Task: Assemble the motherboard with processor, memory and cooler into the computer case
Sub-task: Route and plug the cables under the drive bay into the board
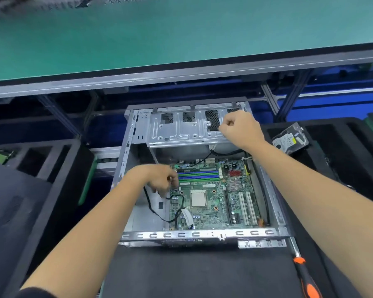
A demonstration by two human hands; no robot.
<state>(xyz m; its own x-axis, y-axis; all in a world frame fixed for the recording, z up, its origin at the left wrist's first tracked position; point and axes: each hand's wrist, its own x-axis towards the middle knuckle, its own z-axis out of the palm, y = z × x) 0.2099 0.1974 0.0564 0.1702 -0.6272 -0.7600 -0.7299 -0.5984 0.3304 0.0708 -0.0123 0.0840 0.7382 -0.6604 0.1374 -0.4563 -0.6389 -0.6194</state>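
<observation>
head view, nearest first: an orange-handled screwdriver (305, 274) lies just beside the computer case (202, 235), likely kept ready for screws. inside, the motherboard (211, 198) sits flat with its processor (198, 199) bare, no cooler on it. the left hand (159, 179) curls at the board's left edge, seemingly pinching something small, perhaps the black cable (151, 208). farther, the right hand (240, 127), fingers curled, grips the drive cage (181, 127), probably to steady it.
</observation>
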